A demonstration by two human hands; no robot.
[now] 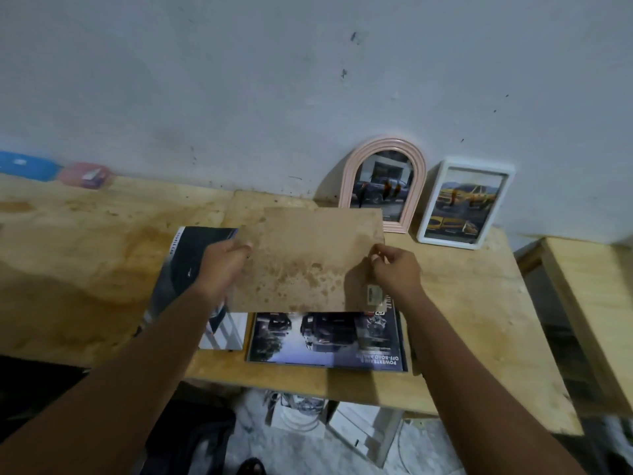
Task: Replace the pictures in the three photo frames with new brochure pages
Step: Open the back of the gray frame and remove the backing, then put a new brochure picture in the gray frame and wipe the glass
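Observation:
I hold a stained brown backing board [308, 258] level above the table, my left hand [222, 265] gripping its left edge and my right hand [394, 269] pinching its right edge. Below it lies a flat frame with a brochure page [325, 337] of dark cars showing, partly hidden by the board. A dark brochure [185, 269] lies to the left under my left arm. Against the wall stand a pink arched frame [385, 183] with a dark car picture and a white rectangular frame [466, 204] with a yellow car picture.
The wooden table [85, 252] stretches to the left, its front edge near me. A blue box [27, 166] and a pink box [85, 174] sit at the far left by the wall. A second wooden table [589, 303] stands to the right. White items lie on the floor below.

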